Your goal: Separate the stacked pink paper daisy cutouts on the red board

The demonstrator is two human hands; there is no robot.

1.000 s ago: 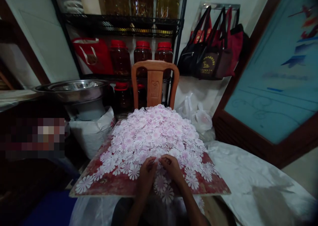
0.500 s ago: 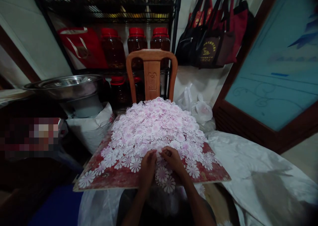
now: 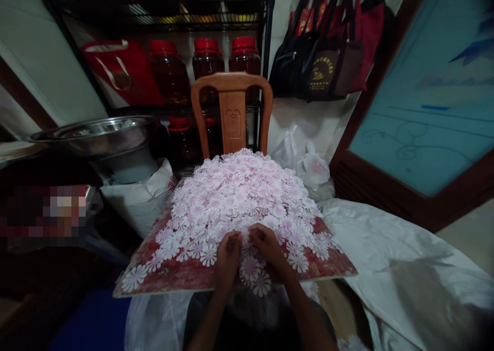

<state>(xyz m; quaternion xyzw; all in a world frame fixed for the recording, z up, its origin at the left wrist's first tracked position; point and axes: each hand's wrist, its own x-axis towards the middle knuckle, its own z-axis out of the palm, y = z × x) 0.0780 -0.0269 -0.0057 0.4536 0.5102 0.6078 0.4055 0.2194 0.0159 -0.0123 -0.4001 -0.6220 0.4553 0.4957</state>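
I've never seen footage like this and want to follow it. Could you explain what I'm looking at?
No machine here: these are a person's bare left hand and right hand, seen by one camera worn on the head, looking forward and down. A worn red board bears a big heap of pale flower shapes. At its near side the hands almost meet, seeming to pinch something pale, too blurred to name surely. Beyond stands a wooden chair.
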